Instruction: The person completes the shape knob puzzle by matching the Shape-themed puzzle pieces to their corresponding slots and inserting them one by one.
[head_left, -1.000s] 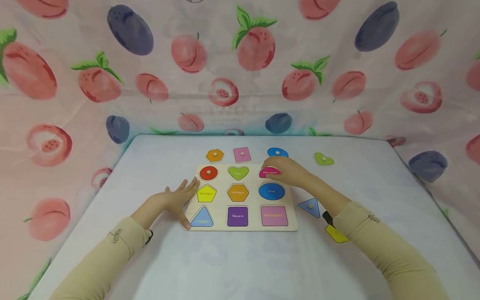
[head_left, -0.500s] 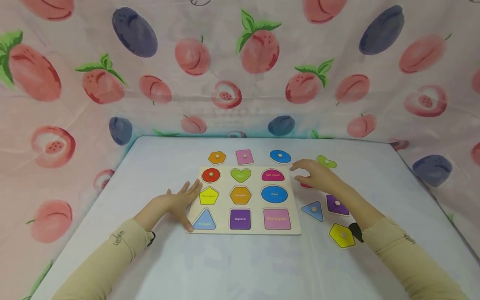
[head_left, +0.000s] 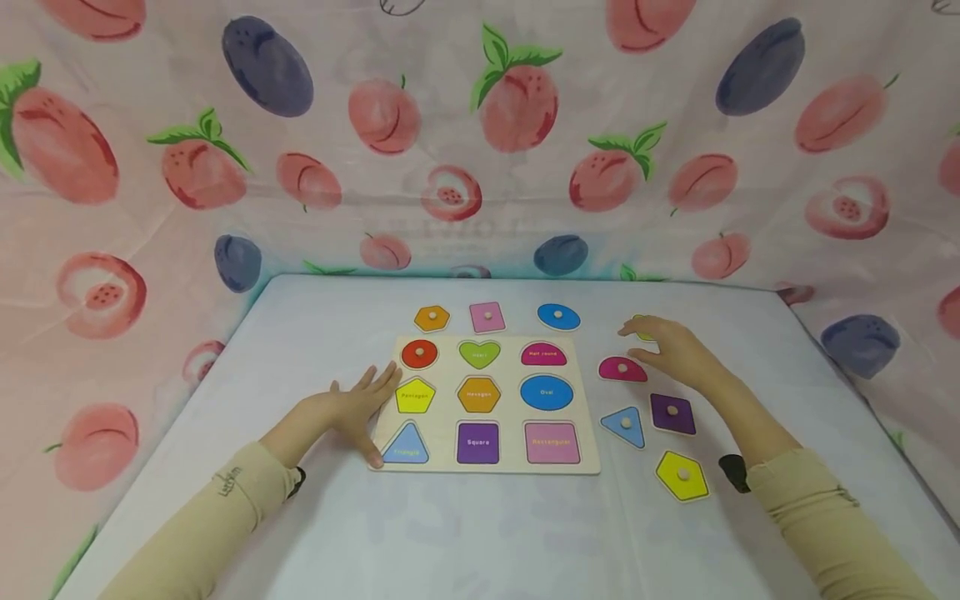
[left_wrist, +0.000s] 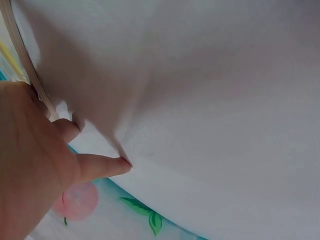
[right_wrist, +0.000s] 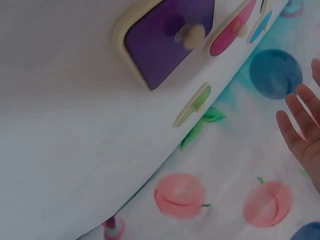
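A wooden shape puzzle board (head_left: 442, 417) lies mid-table, with a red circle piece (head_left: 419, 353) in its top left recess. My left hand (head_left: 352, 412) spreads its fingers along the board's left edge, thumb at the near corner. Its fingers (left_wrist: 102, 166) reach beyond the board's side in the left wrist view. Right of the board, my right hand (head_left: 678, 354) is over the table with fingers apart and nothing in them. It partly covers the green heart piece (right_wrist: 197, 104) in the head view. Just left of its thumb lies the magenta half-round piece (head_left: 621, 369).
Behind the board lie an orange hexagon (head_left: 432, 318), a pink rectangle (head_left: 487, 317) and a blue oval (head_left: 558, 317). A blue triangle (head_left: 632, 432), purple square (head_left: 672, 425) and yellow pentagon (head_left: 681, 492) lie to its right. A fruit-print cloth (head_left: 517, 225) hangs behind.
My right hand has moved right, from the half-round recess to beside the heart piece, uncovering the half-round, square and pentagon pieces. My left hand stays at the board's edge.
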